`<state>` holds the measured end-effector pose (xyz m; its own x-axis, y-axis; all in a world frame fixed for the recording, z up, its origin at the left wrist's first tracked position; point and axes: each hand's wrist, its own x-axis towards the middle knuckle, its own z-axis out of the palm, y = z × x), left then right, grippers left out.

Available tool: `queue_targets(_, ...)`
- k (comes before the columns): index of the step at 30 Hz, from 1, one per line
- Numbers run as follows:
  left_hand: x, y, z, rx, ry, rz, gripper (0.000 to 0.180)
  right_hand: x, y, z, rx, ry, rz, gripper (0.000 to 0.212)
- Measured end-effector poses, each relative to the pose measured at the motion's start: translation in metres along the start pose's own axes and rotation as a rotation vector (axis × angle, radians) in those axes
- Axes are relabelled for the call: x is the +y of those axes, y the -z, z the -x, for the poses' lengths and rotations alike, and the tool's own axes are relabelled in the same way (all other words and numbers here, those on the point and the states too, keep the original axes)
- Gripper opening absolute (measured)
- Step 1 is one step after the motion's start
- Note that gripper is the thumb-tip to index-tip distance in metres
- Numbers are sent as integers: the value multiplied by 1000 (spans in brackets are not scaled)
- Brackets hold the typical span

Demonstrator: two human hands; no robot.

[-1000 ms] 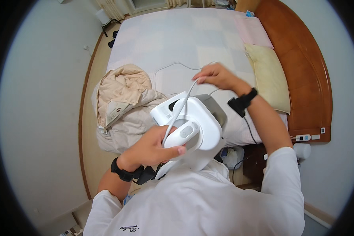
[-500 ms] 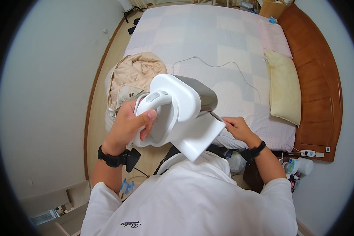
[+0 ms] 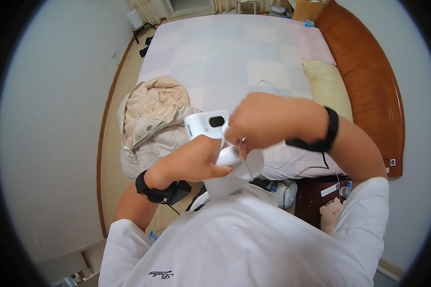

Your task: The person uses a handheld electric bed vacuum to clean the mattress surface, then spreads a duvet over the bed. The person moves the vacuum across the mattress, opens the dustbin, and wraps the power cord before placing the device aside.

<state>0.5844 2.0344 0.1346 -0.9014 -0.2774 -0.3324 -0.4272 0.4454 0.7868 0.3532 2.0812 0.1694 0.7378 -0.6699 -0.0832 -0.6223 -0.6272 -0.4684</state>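
A white corded handheld mattress vacuum (image 3: 198, 125) is held up in front of my shirt, over the near edge of the bed. My left hand (image 3: 189, 160) is closed round its handle. Above the handle my right hand (image 3: 268, 119) is closed, the back of it toward me, with the thin white power cord (image 3: 247, 168) running out from its fingers. Cord also lies across the handle beside my left fingers. The right hand hides much of the vacuum's body, and both hands' fingertips are partly covered or blurred.
Ahead lies a bed (image 3: 215, 57) with a pale checked sheet. A beige quilt (image 3: 155, 103) is heaped on its near left corner. A yellow pillow (image 3: 328, 86) rests by the wooden headboard (image 3: 368, 95). A dark nightstand (image 3: 311, 201) with a pink plush toy (image 3: 329, 215) stands near right.
My right hand has moved up and left from the vacuum's far end to above its handle, now with the cord. The vacuum has turned in my left hand. The view has shifted somewhat.
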Motion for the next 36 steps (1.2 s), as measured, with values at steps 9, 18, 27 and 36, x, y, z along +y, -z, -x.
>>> queue_targets(9, -1, 1, 2, -97, -235, 89, 35, -25, 27, -23, 309, 391, 55, 24)
queue_targets(18, 4, 24, 51, -202, -255, 138, 31, 146, -109, -6, 430, -300, -755, 20)
queue_targets(27, -37, 35, 71, 62, 4, 231, 38, 99, -348, 34, 847, -810, -1426, 25)
queue_targets(36, -37, 48, 68, 269, 202, 448, 31, 36, -304, 35, 570, -750, -631, 29)
